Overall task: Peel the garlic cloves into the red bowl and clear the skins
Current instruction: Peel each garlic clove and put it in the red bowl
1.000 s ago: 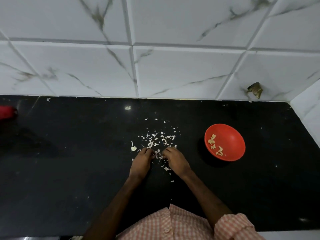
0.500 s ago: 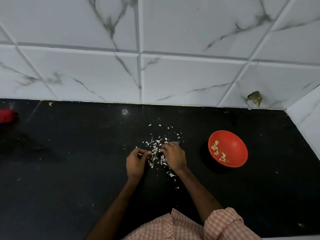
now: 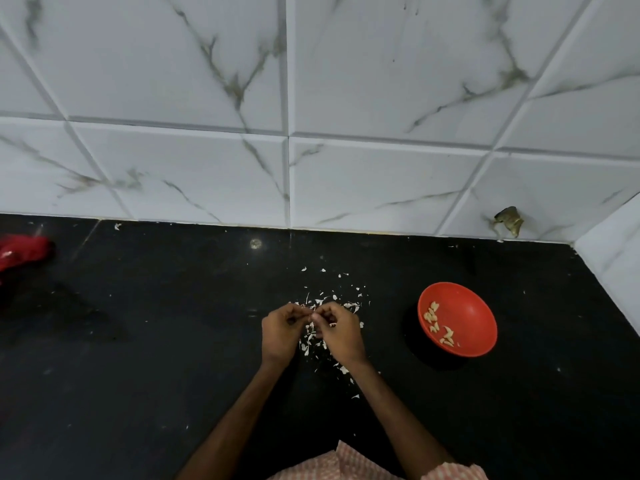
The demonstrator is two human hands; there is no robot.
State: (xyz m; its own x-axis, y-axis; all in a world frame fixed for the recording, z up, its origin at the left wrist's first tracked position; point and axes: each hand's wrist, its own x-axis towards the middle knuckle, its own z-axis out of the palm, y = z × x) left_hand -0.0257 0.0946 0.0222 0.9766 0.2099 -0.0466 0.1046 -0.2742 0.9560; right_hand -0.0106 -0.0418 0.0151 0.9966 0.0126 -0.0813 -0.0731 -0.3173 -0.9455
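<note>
A red bowl [image 3: 464,310] sits on the black counter at the right, with several peeled garlic cloves [image 3: 437,323] lying in its left part. White garlic skins [image 3: 332,299] are scattered over the counter in the middle. Just above that litter my left hand [image 3: 280,332] and my right hand [image 3: 341,332] are raised together, their fingertips meeting around a small garlic clove [image 3: 311,317] that is mostly hidden by the fingers. Both hands are well left of the bowl.
The black counter [image 3: 156,375] ends at a white marble-tiled wall [image 3: 311,133] behind and a side wall at the far right. A red object [image 3: 24,251] lies at the left edge. A damaged spot [image 3: 509,220] marks the wall above the bowl.
Both hands have lifted off the counter and come together at the fingertips over the skins, pinching a small clove. The bowl has not moved.
</note>
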